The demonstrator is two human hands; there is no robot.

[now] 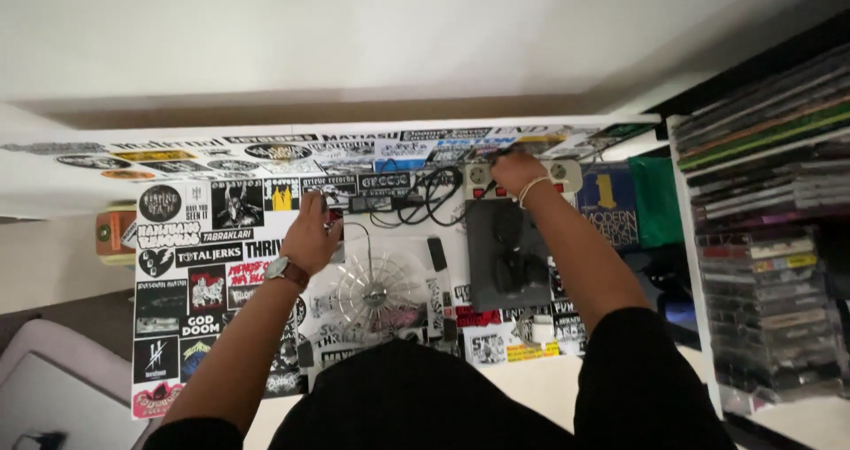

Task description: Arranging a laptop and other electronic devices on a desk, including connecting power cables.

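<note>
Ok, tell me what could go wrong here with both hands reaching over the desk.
1. The right hand is at the power strip among tangled black cables; pulling one may drag the others or the adapter.
2. The right forearm crosses the dark pad and may shift it.
3. The left hand works beside the clear fan-like disc, which it may bump.

A smooth white desk top is papered with printed stickers. A glossy white plastic power strip is seen at the far right, a matt dark grey pad near it, and shiny metal fan spokes centrally.
</note>
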